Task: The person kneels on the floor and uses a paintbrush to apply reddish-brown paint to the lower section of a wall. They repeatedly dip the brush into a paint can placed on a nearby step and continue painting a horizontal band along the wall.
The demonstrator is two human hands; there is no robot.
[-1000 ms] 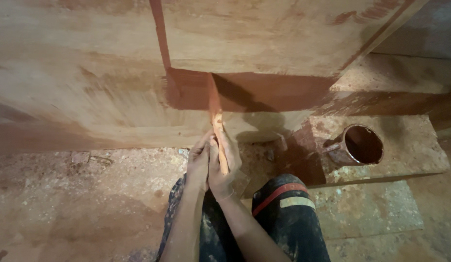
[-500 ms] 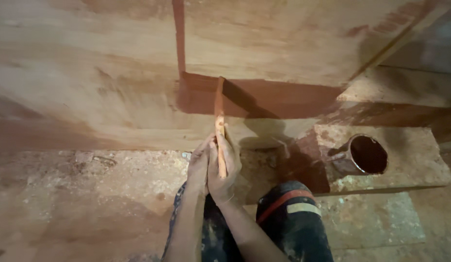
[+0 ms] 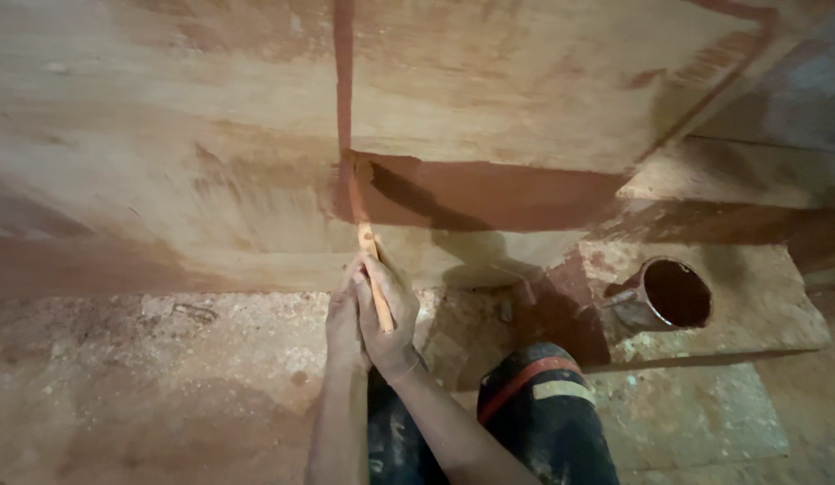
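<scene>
The wooden panel (image 3: 525, 90) stands upright, a dark red-brown band of wet stain (image 3: 489, 193) along its lower edge. A paint can (image 3: 671, 295) sits on a slab at right. Both hands, right hand (image 3: 388, 314) and left hand (image 3: 344, 325), grip pressed together, pinch the brush (image 3: 368, 260), its tip touching the stain's left end.

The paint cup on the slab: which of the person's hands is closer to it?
Right. The right hand, gripping the brush, lies nearer the paint cup; the left hand presses against it on the far side.
</scene>
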